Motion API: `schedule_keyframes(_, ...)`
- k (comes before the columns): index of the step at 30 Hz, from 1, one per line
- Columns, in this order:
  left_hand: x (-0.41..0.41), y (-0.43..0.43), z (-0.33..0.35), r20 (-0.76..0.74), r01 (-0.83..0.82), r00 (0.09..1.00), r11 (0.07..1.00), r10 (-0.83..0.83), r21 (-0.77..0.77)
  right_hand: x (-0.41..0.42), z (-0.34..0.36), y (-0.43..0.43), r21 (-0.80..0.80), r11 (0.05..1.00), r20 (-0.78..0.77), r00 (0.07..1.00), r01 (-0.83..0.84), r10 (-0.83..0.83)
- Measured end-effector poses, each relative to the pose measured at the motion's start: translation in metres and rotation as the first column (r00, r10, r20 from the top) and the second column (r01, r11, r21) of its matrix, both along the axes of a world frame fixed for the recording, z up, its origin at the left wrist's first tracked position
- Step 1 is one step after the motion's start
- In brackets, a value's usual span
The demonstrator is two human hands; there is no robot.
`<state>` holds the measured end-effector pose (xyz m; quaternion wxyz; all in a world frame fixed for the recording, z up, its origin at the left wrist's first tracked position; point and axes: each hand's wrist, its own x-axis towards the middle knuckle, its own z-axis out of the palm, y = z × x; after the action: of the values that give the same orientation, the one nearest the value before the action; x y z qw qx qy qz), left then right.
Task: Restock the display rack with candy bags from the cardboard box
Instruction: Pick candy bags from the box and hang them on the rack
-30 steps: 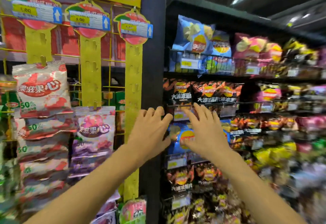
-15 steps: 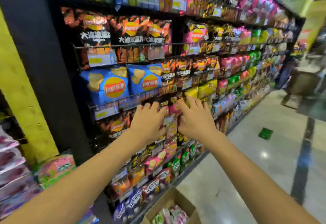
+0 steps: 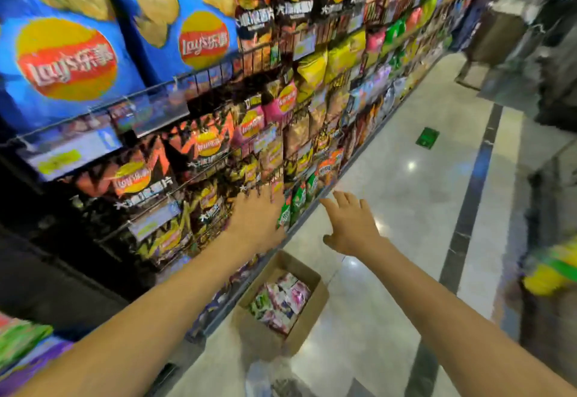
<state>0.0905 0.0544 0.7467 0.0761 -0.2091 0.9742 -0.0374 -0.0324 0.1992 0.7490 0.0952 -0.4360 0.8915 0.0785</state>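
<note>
An open cardboard box [image 3: 307, 329] stands on the shop floor by the foot of the snack shelving. Inside it lie several small candy bags [image 3: 282, 298], pink, white and green. My left hand [image 3: 257, 224] hangs above the box with straight fingers, in front of the lower shelves, and holds nothing. My right hand [image 3: 351, 224] is stretched out over the floor to the right of it, fingers spread, also holding nothing. The yellow display rack is out of view; only a few candy bags [image 3: 22, 339] show at the lower left edge.
Wire shelves of crisp bags [image 3: 187, 31] fill the left and run far down the aisle. The glossy tiled floor [image 3: 406, 209] stretches to the right, with a green marker [image 3: 427, 137] on it. Blurred dark fixtures [image 3: 530, 68] stand on the right side.
My view has swung right and down from the yellow rack to the aisle floor. Both hands have dropped and moved apart. The box now lies fully in view beneath them.
</note>
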Motion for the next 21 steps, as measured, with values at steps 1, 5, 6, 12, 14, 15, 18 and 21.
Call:
schedule_keyframes(1, -0.004, -0.008, -0.012, 0.034, 0.008, 0.999, 1.000, -0.008, 0.012, -0.001, -0.013, -0.007, 0.017, 1.000, 0.017, 1.000, 0.002, -0.002)
schedule_keyframes(5, -0.015, -0.032, -0.062, 0.093, -0.007, 0.996, 0.996, -0.001, 0.091, -0.004, -0.066, -0.022, 0.073, 0.997, 0.102, 0.994, 0.029, -0.036)
schedule_keyframes(6, -0.017, -0.035, -0.075, 0.106, -0.020, 0.994, 0.993, 0.007, 0.119, -0.006, -0.079, -0.024, 0.080, 0.996, 0.127, 0.991, 0.035, -0.045)
schedule_keyframes(12, -0.022, -0.048, -0.184, 0.246, -0.091, 0.969, 0.968, 0.032, 0.235, -0.021, -0.187, -0.029, 0.124, 0.989, 0.278, 0.955, 0.075, -0.107)
schedule_keyframes(14, -0.024, -0.051, -0.241, 0.305, -0.106, 0.952, 0.960, 0.022, 0.259, -0.026, -0.242, -0.034, 0.144, 0.986, 0.309, 0.943, 0.081, -0.123)
schedule_keyframes(15, -0.025, -0.052, -0.275, 0.338, -0.112, 0.941, 0.957, 0.016, 0.266, -0.027, -0.273, -0.036, 0.157, 0.984, 0.325, 0.937, 0.082, -0.130)
schedule_keyframes(18, -0.025, -0.052, -0.385, 0.367, -0.122, 0.930, 0.953, 0.013, 0.276, -0.033, -0.379, -0.040, 0.205, 0.976, 0.358, 0.923, 0.073, -0.144)
schedule_keyframes(21, -0.026, -0.046, -0.501, 0.395, -0.127, 0.919, 0.950, 0.004, 0.286, -0.043, -0.496, -0.042, 0.241, 0.971, 0.343, 0.935, 0.007, -0.092)
